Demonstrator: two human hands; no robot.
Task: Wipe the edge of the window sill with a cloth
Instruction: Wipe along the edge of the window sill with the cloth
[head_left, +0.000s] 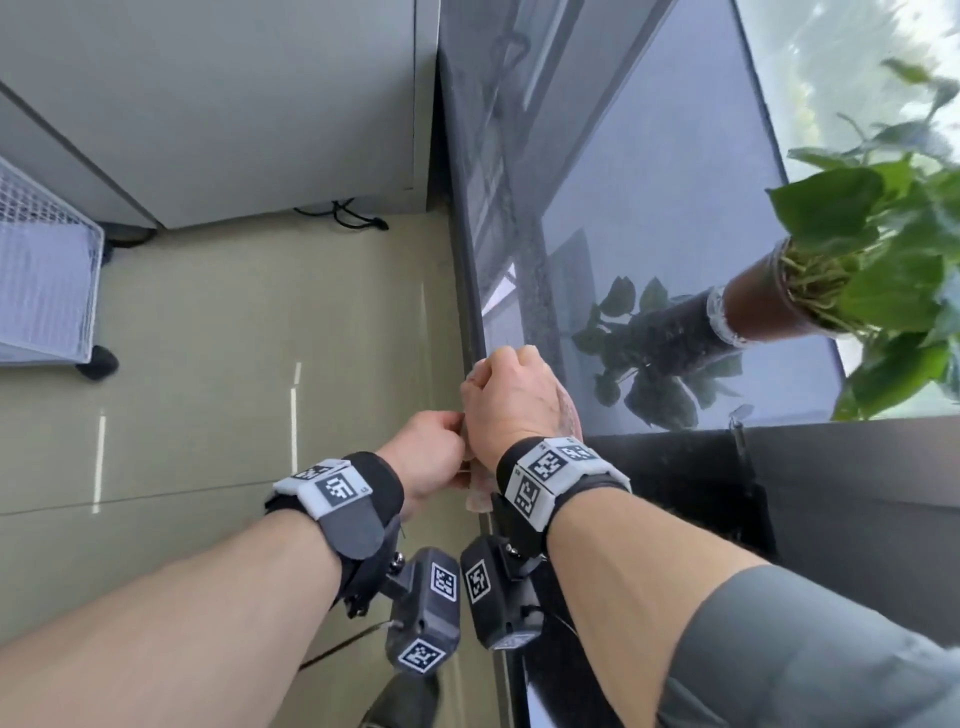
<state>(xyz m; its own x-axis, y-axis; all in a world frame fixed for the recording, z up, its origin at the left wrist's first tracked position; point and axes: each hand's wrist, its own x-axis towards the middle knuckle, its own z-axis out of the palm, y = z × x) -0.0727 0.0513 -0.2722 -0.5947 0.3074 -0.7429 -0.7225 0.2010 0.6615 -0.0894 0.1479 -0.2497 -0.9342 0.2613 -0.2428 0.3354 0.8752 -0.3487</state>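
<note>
The window sill (649, 218) is a dark, glossy slab running away from me, and its left edge (470, 291) drops toward the floor. My right hand (511, 400) is closed in a fist on a pale pinkish cloth (480, 496), pressed against that edge. The cloth is mostly hidden under the hand; a bit shows below the wrist and beside the palm on the sill. My left hand (428, 457) sits just left of the edge with its fingers pinched on the cloth's lower part. Both wrists carry marker bands.
A potted green plant (852, 260) in a brown pot stands on the sill at the right, about a hand's width from my right hand. A white wire cart (47, 275) on castors is on the beige floor at the far left. Black cables (348, 215) lie by the wall.
</note>
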